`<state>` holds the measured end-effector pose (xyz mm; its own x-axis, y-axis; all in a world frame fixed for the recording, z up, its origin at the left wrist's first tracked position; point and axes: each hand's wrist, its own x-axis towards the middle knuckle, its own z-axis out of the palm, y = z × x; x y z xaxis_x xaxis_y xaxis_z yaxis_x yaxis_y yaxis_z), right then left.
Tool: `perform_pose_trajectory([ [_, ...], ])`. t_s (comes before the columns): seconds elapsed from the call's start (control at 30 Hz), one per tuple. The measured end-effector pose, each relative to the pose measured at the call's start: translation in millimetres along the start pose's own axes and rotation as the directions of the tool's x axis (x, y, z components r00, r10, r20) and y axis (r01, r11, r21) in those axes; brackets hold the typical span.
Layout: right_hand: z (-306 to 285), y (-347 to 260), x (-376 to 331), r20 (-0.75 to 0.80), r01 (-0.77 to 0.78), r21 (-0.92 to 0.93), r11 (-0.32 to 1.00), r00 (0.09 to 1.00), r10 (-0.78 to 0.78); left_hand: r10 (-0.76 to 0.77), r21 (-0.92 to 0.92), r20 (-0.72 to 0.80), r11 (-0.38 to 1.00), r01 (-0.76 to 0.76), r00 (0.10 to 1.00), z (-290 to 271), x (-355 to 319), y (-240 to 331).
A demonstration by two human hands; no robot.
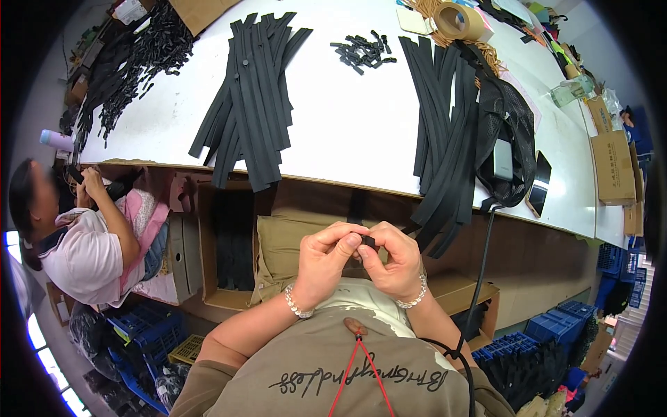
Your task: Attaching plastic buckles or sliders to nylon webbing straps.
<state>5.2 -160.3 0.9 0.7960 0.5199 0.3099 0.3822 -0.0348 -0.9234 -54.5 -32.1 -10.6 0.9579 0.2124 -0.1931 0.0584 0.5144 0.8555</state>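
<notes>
My left hand [328, 251] and my right hand [391, 256] meet in front of my chest, thumbs and fingertips closed on a small black piece [368, 241]. Most of that piece is hidden by the fingers, so its exact kind cannot be made out. Beyond the hands, a loose group of small black plastic pieces [363, 51] lies on the white table [347, 118]. To its left a stack of flat black straps [253, 104] is fanned out. Another bundle of black straps [445, 132] hangs over the table's near edge at the right.
A black mesh bag [511, 104] with a grey device [502, 161] in it, a phone [538, 184] and a tape roll [458, 21] stand at the right. A co-worker [80, 236] sits at the left by a heap of black parts [149, 52]. An open carton [226, 299] is under the table.
</notes>
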Motion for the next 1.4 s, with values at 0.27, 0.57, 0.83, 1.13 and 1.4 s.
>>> perform_pose_trajectory([
  [0.27, 3, 6, 0, 0.015, 0.151, -0.133, 0.98, 0.989, -0.15, 0.047, 0.02, -0.018, 0.999, -0.047, 0.999, -2, -2, -6],
  [0.57, 5, 11, -1, 0.08, 0.253, -0.262, 0.931, 0.967, -0.241, 0.104, 0.049, -0.03, 0.994, -0.102, 0.994, -1, -2, -9],
  [0.83, 3, 8, -3, 0.017, 0.266, -0.273, 0.925, 0.962, -0.272, 0.129, 0.059, -0.027, 0.99, -0.127, 0.991, -6, 0, -4],
  [1.13, 5, 3, -5, -0.149, 0.292, -0.307, 0.906, 0.925, -0.349, 0.387, 0.187, 0.067, 0.9, -0.393, 0.92, -13, 3, -2],
  [1.4, 2, 2, 0, -0.011, 0.288, -0.267, 0.92, 0.953, -0.302, 0.101, -0.09, -0.005, 0.991, -0.101, 0.995, -14, -2, -5],
])
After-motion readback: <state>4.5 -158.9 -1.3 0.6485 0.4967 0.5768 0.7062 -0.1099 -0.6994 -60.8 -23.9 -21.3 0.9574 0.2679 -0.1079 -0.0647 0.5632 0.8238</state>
